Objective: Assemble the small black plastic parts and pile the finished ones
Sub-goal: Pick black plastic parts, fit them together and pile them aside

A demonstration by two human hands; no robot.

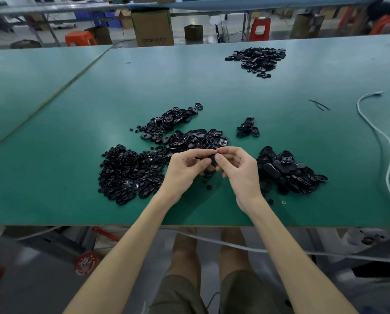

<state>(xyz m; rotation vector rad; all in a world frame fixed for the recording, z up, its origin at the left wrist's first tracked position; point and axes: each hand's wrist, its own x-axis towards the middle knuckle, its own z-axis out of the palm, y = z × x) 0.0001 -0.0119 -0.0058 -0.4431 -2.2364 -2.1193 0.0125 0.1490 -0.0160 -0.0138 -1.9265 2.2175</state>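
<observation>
Left hand (185,171), right hand (239,172) pinch black part (212,158); box (152,26) reads "OTOR".

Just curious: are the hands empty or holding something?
Holding. Left hand and right hand both pinch a small black part between their fingertips.

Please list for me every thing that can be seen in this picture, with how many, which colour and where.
table: one, green, fills the middle of the view
left pile: one, black parts, left of the hands
middle pile: one, black parts, just beyond the hands
back pile: one, black parts, behind the middle pile
small cluster: one, black parts, right of the middle pile
right pile: one, black parts, right of the hands
far pile: one, black parts, far side of the table
cable: one, white, right part of the table
cardboard box: one, brown, floor behind the table
stools: at least two, red, floor behind the table
held part: one, black, between both hands
left hand: pinches the held part
right hand: pinches the held part
</observation>
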